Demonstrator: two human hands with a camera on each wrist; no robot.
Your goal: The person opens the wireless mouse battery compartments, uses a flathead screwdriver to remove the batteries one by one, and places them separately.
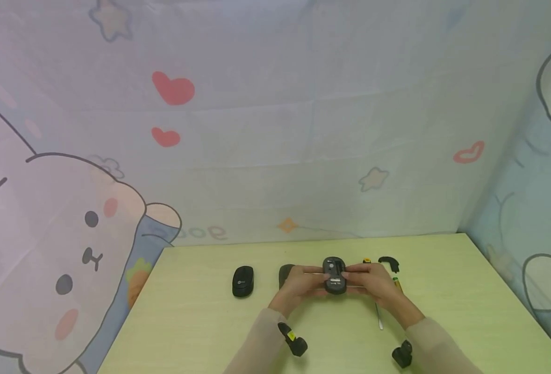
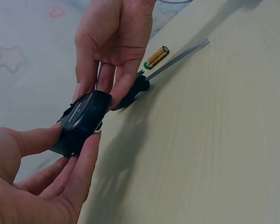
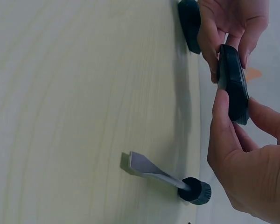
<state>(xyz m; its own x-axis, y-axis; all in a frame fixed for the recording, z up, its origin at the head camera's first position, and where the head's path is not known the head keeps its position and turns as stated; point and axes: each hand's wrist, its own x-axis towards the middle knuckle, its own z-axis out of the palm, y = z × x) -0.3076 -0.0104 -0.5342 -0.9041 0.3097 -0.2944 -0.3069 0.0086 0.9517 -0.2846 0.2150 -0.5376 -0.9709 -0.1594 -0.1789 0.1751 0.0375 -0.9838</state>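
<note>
Between both hands a black computer mouse is held up above the table, its underside with a label and a long dark recess facing the head camera. My left hand pinches its left side between thumb and fingers. From the other side my right hand grips it the same way. In the left wrist view the mouse appears tilted, with fingers at both ends. Beneath the right hand lies a flat-bladed screwdriver with a dark handle. A battery rests beside it.
A second black mouse sits to the left on the pale table. Another dark mouse-shaped object is partly covered by the left hand. A curved black piece lies behind the right hand. A printed cloth hangs behind the table.
</note>
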